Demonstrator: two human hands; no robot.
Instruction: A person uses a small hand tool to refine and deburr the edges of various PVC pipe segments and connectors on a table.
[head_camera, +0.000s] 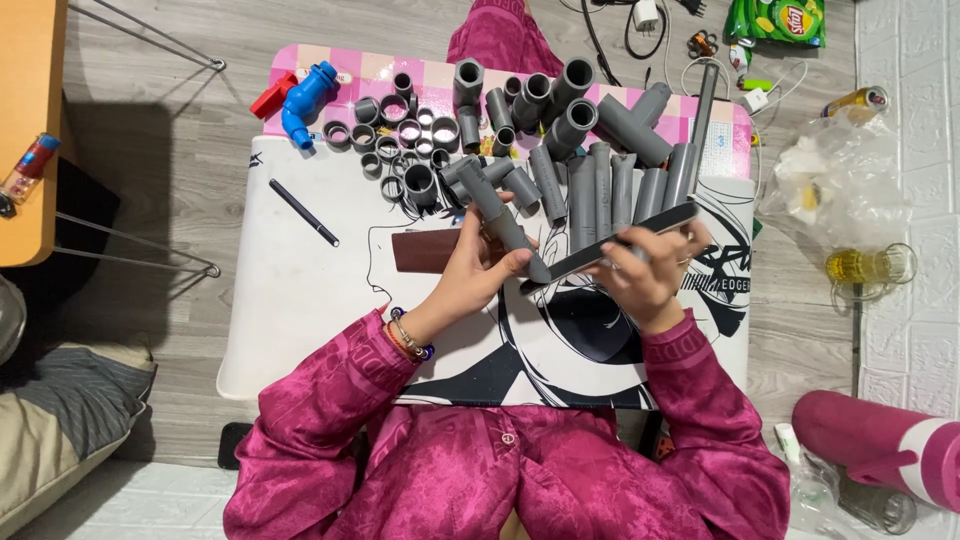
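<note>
Magenta sleeves (470, 470) fill the bottom of the head view, both arms reaching up over the desk (290, 320). Left hand (470, 275), beaded bracelets at the wrist, is closed around a grey pipe piece (500, 222), held slanted above the desk's middle. Right hand (645, 270) grips a long flat black file (625, 238); its lower tip touches the pipe piece's lower end. Brown rectangular pad (428, 250) lies on the desk just left of the left hand. Black pen (303, 212) lies further left, well apart. Grey pipe lengths (600, 185) and short grey rings (400, 140) crowd the desk's far half. Blue valve with red handle (300, 100) sits at the far left corner. Glass mug of yellow liquid (870, 265) stands on the floor to the right
</note>
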